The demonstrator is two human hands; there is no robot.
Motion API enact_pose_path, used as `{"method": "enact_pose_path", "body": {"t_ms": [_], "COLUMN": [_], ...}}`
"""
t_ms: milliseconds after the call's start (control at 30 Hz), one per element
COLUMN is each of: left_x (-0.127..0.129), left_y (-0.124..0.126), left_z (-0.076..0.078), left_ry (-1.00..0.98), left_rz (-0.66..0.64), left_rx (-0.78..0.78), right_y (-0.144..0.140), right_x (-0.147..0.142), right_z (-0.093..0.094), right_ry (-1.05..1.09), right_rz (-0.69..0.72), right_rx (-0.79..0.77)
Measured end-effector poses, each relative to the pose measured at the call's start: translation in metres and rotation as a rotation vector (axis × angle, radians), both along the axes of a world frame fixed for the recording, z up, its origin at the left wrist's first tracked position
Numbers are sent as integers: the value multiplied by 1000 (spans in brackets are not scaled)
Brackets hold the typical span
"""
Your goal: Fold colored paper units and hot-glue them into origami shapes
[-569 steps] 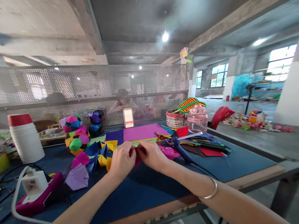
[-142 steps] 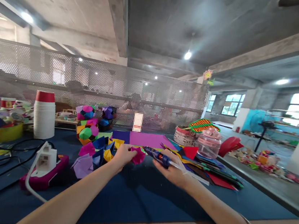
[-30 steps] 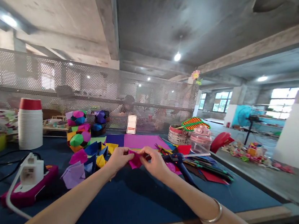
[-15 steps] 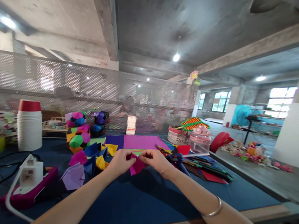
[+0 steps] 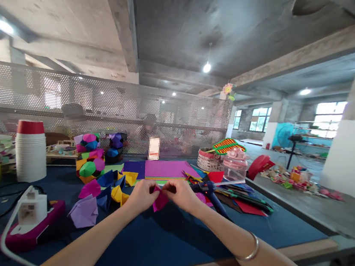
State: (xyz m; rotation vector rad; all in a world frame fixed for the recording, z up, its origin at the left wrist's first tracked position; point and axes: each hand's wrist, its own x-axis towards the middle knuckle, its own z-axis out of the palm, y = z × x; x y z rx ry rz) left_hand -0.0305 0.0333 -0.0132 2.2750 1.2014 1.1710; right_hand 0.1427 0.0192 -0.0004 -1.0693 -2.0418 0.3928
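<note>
Right now, at centre frame, your left hand [image 5: 141, 196] and right hand [image 5: 181, 194] both pinch a folded magenta paper piece [image 5: 159, 199] above the blue table [image 5: 165, 242]. Keep fingertips pressed firmly along the joined flaps, edges aligned.

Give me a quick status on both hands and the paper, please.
Left hand and right hand both pinching magenta folded paper above blue table. Glue gun lies beside right hand.

Two hands [image 5: 143, 195] [image 5: 181, 194]; one magenta folded paper [image 5: 160, 200]; one glue gun [image 5: 208, 188].
</note>
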Motion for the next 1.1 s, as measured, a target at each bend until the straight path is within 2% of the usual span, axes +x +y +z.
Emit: {"method": "enact_pose_path", "body": {"t_ms": [367, 800, 933, 1100], "left_x": [0, -1, 0, 5], "left_y": [-4, -2, -4, -10], "left_z": [4, 7, 9, 8], "left_ry": [10, 31, 25, 32], "left_rz": [40, 111, 120, 122], "left_rx": [-45, 15, 24, 43], "right_y": [-6, 2, -2, -5], "right_x": [-6, -8, -10, -10], "right_z": [-6, -7, -4, -4], "right_ry": [-97, 47, 16, -35], "right_rz": [-104, -68, -105, -143], "right_rx": [173, 25, -2, 37]}}
